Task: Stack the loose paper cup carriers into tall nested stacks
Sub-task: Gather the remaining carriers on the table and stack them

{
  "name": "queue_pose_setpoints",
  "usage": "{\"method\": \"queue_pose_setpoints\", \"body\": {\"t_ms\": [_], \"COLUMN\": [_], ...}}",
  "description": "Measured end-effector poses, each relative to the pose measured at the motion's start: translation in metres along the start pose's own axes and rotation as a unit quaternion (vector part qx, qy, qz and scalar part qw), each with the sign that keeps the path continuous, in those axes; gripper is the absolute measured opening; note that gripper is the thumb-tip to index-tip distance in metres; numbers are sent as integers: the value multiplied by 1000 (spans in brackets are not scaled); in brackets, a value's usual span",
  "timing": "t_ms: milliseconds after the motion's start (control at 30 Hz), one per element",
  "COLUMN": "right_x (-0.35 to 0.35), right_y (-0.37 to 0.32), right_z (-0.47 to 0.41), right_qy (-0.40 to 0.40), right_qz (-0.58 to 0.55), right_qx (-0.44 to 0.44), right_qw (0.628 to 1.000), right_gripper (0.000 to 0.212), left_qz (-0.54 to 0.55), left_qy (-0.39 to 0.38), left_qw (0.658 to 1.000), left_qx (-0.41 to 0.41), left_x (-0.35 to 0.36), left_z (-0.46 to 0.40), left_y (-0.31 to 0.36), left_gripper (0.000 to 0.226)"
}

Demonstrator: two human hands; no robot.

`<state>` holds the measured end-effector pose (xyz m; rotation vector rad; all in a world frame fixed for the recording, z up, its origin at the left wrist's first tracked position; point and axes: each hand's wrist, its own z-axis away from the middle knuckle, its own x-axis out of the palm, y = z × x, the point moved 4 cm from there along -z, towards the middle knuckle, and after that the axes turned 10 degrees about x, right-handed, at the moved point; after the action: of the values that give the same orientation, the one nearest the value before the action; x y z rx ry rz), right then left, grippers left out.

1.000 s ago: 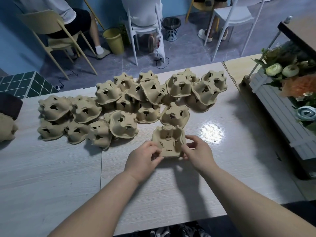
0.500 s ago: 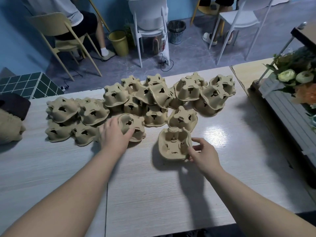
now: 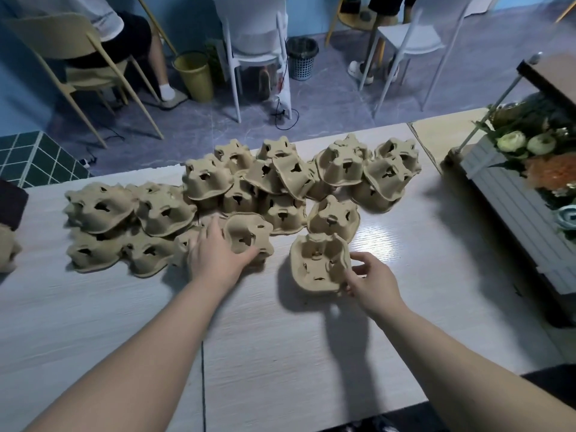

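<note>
Because the carriers look like thin moulded pulp, they are likely light, fairly stiff yet easy to crush, and rough enough not to slip; the rim and outer wall seem the safest places to take hold, not the thin tabs round the cup holes.

In the head view, the person's left hand (image 3: pixel 218 254) is reaching onto a tilted carrier (image 3: pixel 247 236) at the near edge of the pile of loose carriers (image 3: pixel 237 188), fingers curling over its lower rim; whether it is truly clamped or only touching cannot be told. The right hand (image 3: pixel 371 280) is pinching the near right rim of an upright carrier (image 3: pixel 318 263), which is sitting on the wooden table (image 3: pixel 280 353) apart from the pile, cups facing up. This one is probably serving as the stack's base, and its cup wells are holding nothing visible except small dark marks too small to tell.

Most carriers in the pile are lying upside down or tilted, leaning on each other.

Beyond the table, a yellow bin (image 3: pixel 193 76) and a mesh wastebasket (image 3: pixel 301 59) are standing on the floor, the latter lined with a dark bag. At the right, a slatted planter box (image 3: pixel 511 194) is holding flowers (image 3: pixel 530 145).
</note>
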<state>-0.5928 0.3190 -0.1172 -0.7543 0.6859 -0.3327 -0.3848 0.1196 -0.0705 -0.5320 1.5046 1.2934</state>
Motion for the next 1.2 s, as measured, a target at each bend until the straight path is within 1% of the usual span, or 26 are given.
{"method": "queue_pose_setpoints", "body": {"t_ms": [67,167,233,333,400,433,500,567,633,700,800,900,967,1033,1067,1133,1167,1200], "right_x": [1,2,3,4,4,3,2,0,-1,-3,-5,-8,-9,-10,-12,-13,-14,-14], "right_y": [0,1,3,5,3,2,1,-1,-2,-3,-2,1,1,0,-1,-1,0,0], "right_z": [1,2,3,6,6,6,3,1,-1,-3,-6,-7,-8,-9,-9,-10,-10,-10], "right_qy": [3,9,10,6,1,-2,-8,-19,-29,-41,-53,-61,-67,-74,-77,-82,-85,-88], "right_qz": [-5,-19,-27,-29,-27,-27,-24,-22,-19,-12,-9,-4,-2,3,6,14,16,14], "right_qx": [5,5,7,11,11,9,7,4,0,-8,-10,-14,-18,-23,-25,-29,-29,-27], "right_qw": [1000,1000,1000,1000,1000,1000,1000,1000,999,999,999,998,998,997,997,996,996,996], "right_gripper": [26,27,26,35,43,47,52,53,52,51,54,56,58,57,52,35,30,32], "left_qz": [31,81,79,71,81,99,152,179,168,124,51,28,27,10,7,16,24,31], "left_qy": [3,-7,-18,-45,-71,-72,-39,8,46,86,123,107,93,81,75,60,48,38], "left_qw": [999,996,996,996,993,991,986,982,981,977,954,939,933,933,934,938,940,941], "left_qx": [9,27,39,43,44,47,53,57,83,150,268,327,346,350,348,341,338,334], "left_x": [2,6,7,11,13,13,12,9,4,-1,4,21,33,43,47,51,52,52], "left_z": [6,16,21,28,32,34,36,38,41,44,54,64,67,69,69,69,69,70], "left_y": [-1,0,2,3,3,4,5,9,19,36,63,79,85,89,90,90,89,88], "left_gripper": [91,56,41,33,20,15,10,11,12,7,2,13,21,19,21,30,37,46]}}
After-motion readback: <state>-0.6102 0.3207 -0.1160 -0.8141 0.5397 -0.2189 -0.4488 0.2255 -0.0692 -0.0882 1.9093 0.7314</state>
